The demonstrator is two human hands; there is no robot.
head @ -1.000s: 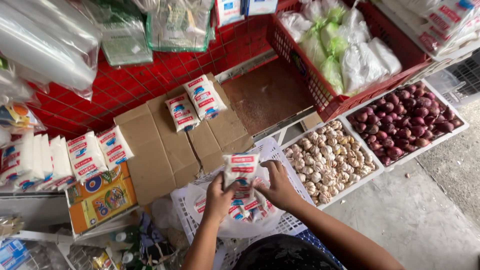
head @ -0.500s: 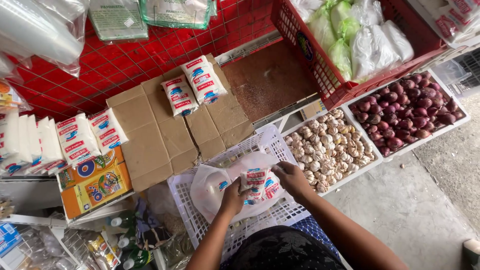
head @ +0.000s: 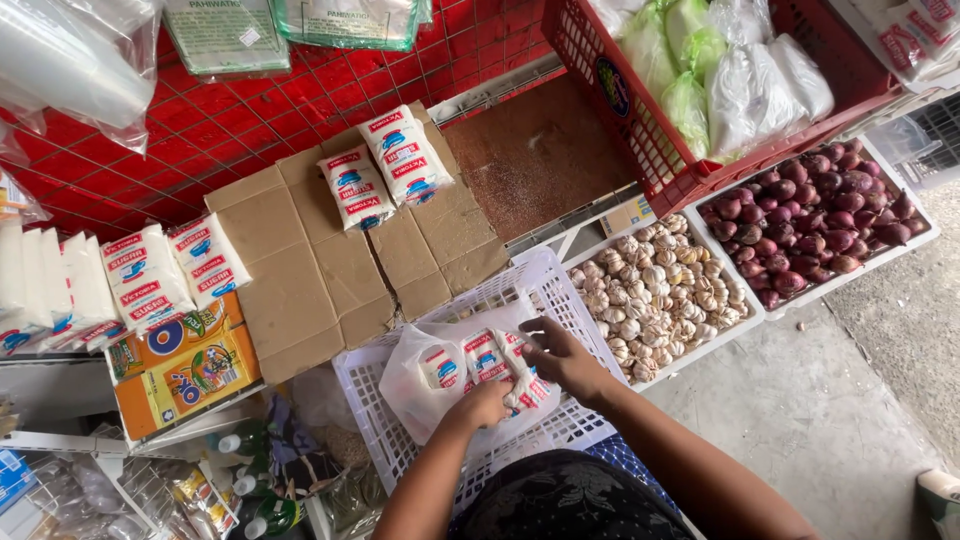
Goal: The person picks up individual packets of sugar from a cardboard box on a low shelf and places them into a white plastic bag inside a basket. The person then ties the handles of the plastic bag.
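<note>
Head view. We look down on a market stall. Our left hand [head: 487,403] and right hand [head: 562,358] meet over a clear plastic bag [head: 420,385] that lies in a white lattice crate [head: 545,290] near the middle. Both hands are curled closed on one small white sugar packet [head: 520,385] at the bag's right edge, the left pinching it from the near side, the right gripping from above; it sits half in the bag's mouth. The crate seems to serve as a tray that keeps the floppy bag from sliding. We count three packets at the bag: the held one and two more [head: 462,362] showing through the plastic.

Far from the crate, two packets [head: 380,172] lie side by side on flattened cardboard [head: 290,270], which seems laid as a clean display surface over the red grid. At the left, two packets [head: 165,270] rest on top of the orange boxes [head: 185,365], two of them stacked; further white packs stand at the left edge, count unclear.

To the right, one white tray of garlic [head: 650,290] and one of red onions [head: 810,215] sit side by side, bulbs too many to count. One red basket [head: 640,120] at the far right holds bagged goods, about five bags.
</note>
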